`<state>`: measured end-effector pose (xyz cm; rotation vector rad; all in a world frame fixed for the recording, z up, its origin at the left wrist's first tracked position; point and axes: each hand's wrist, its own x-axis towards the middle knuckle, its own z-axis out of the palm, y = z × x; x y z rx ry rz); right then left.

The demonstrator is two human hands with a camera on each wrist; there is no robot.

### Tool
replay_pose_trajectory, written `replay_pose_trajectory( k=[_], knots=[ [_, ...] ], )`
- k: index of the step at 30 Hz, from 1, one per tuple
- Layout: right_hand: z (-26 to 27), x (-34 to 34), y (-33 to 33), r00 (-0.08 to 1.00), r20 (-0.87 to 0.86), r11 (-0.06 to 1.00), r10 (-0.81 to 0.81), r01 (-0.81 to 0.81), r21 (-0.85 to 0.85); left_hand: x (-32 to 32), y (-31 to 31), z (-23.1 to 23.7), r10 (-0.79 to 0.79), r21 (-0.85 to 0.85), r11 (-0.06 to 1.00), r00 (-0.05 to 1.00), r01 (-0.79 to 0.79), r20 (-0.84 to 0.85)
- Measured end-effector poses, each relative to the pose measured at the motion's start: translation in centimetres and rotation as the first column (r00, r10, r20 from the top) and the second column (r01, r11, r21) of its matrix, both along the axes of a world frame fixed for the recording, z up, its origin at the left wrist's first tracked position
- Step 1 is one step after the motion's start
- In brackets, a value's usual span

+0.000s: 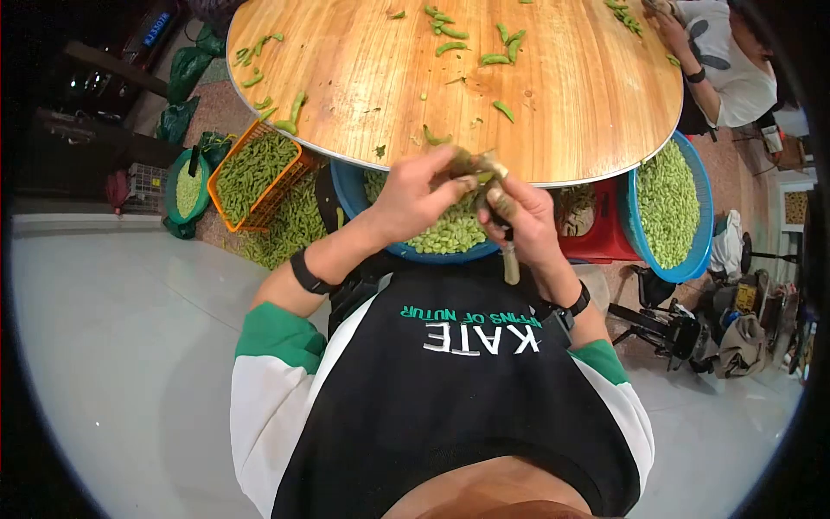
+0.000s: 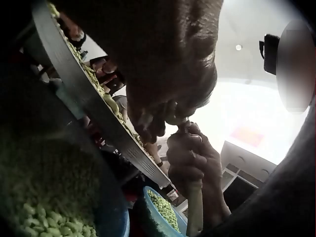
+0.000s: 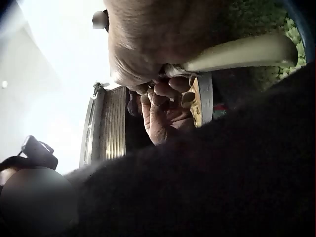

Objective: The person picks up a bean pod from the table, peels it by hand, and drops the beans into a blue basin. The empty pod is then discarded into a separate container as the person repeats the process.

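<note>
Over the table's near edge, in the head view, both hands meet with fingertips close together. My left hand point(image 1: 415, 197) pinches a green bean pod point(image 1: 485, 176), mostly covered by fingers. My right hand point(image 1: 532, 227) grips a tool with a smooth pale handle point(image 1: 512, 266); its working end is hidden among the fingers. The handle point(image 3: 242, 53) sticks out from the right fist in the right wrist view. Below the hands stands a blue basin point(image 1: 350, 186) holding shelled green beans point(image 1: 445, 235).
Scattered pods point(image 1: 495, 60) lie on the round wooden table point(image 1: 363, 78). An orange crate point(image 1: 298, 163) of pods is at left, above a pod heap point(image 1: 290, 227). At right stands another blue basin point(image 1: 705, 208) of beans. Another person point(image 1: 731, 65) sits at the far right.
</note>
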<state>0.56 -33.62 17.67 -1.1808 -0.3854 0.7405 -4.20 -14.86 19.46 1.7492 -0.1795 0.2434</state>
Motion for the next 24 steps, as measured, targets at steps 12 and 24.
replay_pose_trajectory(
  k=[12,24],
  knots=[
    [-0.5,2.3,-0.5,0.979,-0.033,0.976,-0.203,0.204,0.072,2.3,6.2,5.4,-0.088,0.895,0.392,0.977,0.212,-0.193],
    [-0.9,3.1,-0.5,0.96,-0.111,0.96,-0.256,0.266,0.09,20.0,2.6,-2.8,-0.024,0.817,0.512,0.946,-0.266,0.323]
  ],
)
